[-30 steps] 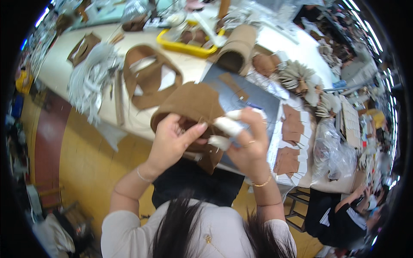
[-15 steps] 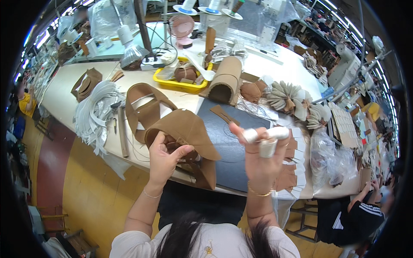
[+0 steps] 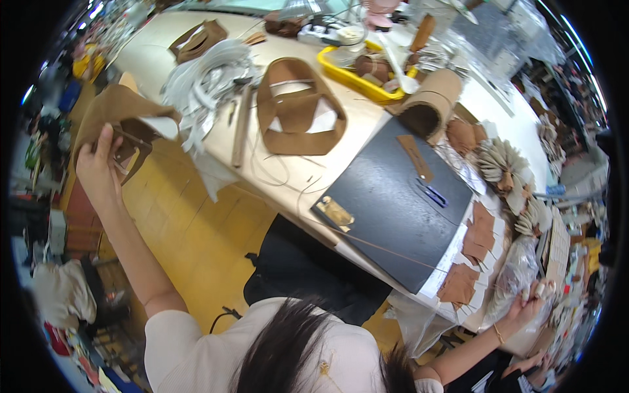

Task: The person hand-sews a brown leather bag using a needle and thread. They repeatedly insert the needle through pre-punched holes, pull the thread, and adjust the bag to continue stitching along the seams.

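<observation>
Far out to the left, my left hand grips a brown, stiff suede-like piece by its edge, thumb and fingers closed on it, clear of the table. My right hand is stretched to the far right, fingers closed, with white wraps on some fingertips. A thin brown thread runs straight across the dark mat toward it, in line with both hands. A second brown piece, with straps and openings, lies on the table between them.
On the mat are a brown strip, blue thread snips and a small gold-coloured plate. Behind stand a yellow tray and a brown half-tube form. White strips lie left; brown cut pieces lie right.
My hands have swung wide apart, the left with the brown piece and the right beyond the mat. The right hand's fingers have closed. The view has turned, and the thread now stretches straight.
</observation>
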A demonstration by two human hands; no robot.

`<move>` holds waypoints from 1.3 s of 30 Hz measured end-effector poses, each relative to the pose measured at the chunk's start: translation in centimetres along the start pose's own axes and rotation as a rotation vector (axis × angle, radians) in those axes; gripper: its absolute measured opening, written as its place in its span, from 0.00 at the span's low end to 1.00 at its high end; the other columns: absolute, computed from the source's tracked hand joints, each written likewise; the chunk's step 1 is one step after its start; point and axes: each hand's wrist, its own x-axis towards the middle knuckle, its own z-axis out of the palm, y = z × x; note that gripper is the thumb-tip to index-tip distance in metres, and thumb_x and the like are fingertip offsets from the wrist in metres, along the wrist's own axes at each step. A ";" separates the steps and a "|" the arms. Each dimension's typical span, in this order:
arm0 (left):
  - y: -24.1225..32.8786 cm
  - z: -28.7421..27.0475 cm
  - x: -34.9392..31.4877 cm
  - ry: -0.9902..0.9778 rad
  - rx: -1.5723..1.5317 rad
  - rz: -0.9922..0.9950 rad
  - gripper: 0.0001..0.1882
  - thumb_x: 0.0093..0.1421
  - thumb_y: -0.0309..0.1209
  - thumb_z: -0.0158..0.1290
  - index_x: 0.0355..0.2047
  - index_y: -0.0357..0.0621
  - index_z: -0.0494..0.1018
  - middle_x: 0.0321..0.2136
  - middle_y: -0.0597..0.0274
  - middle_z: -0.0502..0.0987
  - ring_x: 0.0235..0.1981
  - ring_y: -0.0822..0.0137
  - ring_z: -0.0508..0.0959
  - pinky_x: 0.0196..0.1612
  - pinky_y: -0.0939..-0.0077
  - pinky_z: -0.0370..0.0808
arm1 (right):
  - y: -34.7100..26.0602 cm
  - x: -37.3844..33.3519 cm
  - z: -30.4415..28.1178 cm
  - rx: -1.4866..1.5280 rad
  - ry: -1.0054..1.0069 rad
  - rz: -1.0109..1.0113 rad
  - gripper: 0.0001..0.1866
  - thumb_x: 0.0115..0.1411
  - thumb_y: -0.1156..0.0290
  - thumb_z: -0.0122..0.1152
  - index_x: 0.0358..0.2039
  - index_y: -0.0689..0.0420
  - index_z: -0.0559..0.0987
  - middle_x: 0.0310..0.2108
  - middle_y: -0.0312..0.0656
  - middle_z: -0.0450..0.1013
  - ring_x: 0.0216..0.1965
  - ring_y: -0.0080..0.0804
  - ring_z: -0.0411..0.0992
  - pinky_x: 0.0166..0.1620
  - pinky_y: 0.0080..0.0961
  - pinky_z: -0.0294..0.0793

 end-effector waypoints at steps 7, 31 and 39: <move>-5.1 -10.8 7.6 0.121 -0.042 -0.135 0.16 0.55 0.34 0.64 0.38 0.40 0.73 0.37 0.63 0.74 0.38 0.71 0.75 0.41 0.75 0.78 | -2.7 3.4 -10.4 -0.488 0.414 0.021 0.16 0.65 0.70 0.48 0.54 0.50 0.69 0.28 0.29 0.65 0.19 0.13 0.56 0.18 0.11 0.57; 1.4 9.2 -10.5 -0.321 0.376 0.345 0.11 0.53 0.30 0.65 0.28 0.34 0.77 0.22 0.69 0.77 0.19 0.84 0.68 0.21 0.87 0.65 | 16.4 -12.0 32.1 -0.434 -0.931 0.323 0.17 0.49 0.75 0.70 0.41 0.60 0.80 0.29 0.33 0.73 0.23 0.15 0.65 0.24 0.16 0.63; 2.4 15.8 -16.4 -0.674 -0.168 -0.029 0.11 0.55 0.28 0.63 0.33 0.32 0.76 0.27 0.65 0.79 0.23 0.82 0.72 0.22 0.87 0.67 | 17.5 -16.8 38.6 -0.568 -0.636 -0.068 0.18 0.49 0.73 0.73 0.37 0.63 0.75 0.31 0.39 0.74 0.21 0.15 0.66 0.23 0.14 0.65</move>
